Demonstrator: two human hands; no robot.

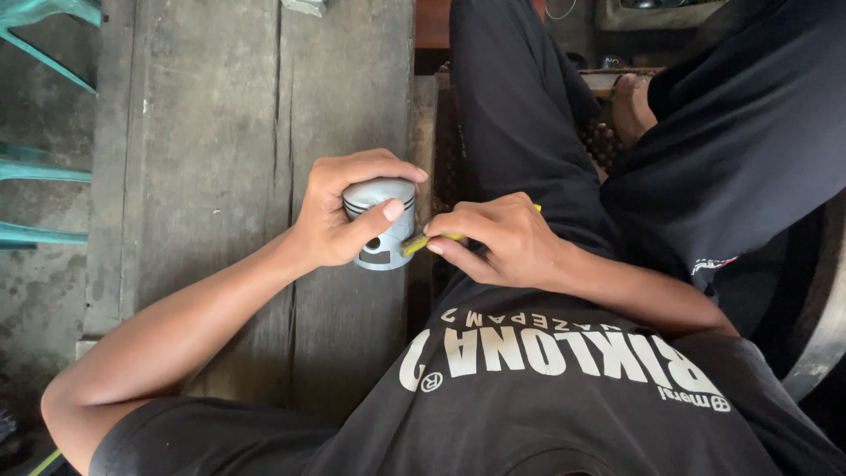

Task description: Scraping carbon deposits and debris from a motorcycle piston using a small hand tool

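Piston, grey metal, cylindrical, with dark ring grooves near its domed crown (381,222), sits in the left hand (339,211). Fingers curl over the crown from above and the thumb presses across the side wall, so the hand is clamped around the piston. A round pin hole shows in the lower skirt, just below the thumb. The piston is held in the air above the edge of a weathered grey wooden plank bench (229,132), close to the person's chest.

Right hand (498,242) sits just beside the piston. Its fingers are drawn together, pinching a slim yellow-handled tool (429,241). The tool's near end meets the piston's side at about the level of the pin hole; its far end pokes out yellow behind the knuckles. What kind of tip it has cannot be told.

The person wears a black shirt with white print (546,379) and dark trousers (520,106). A bare foot (630,110) rests farther back. Teal plastic chair legs (40,167) stand at the left edge.
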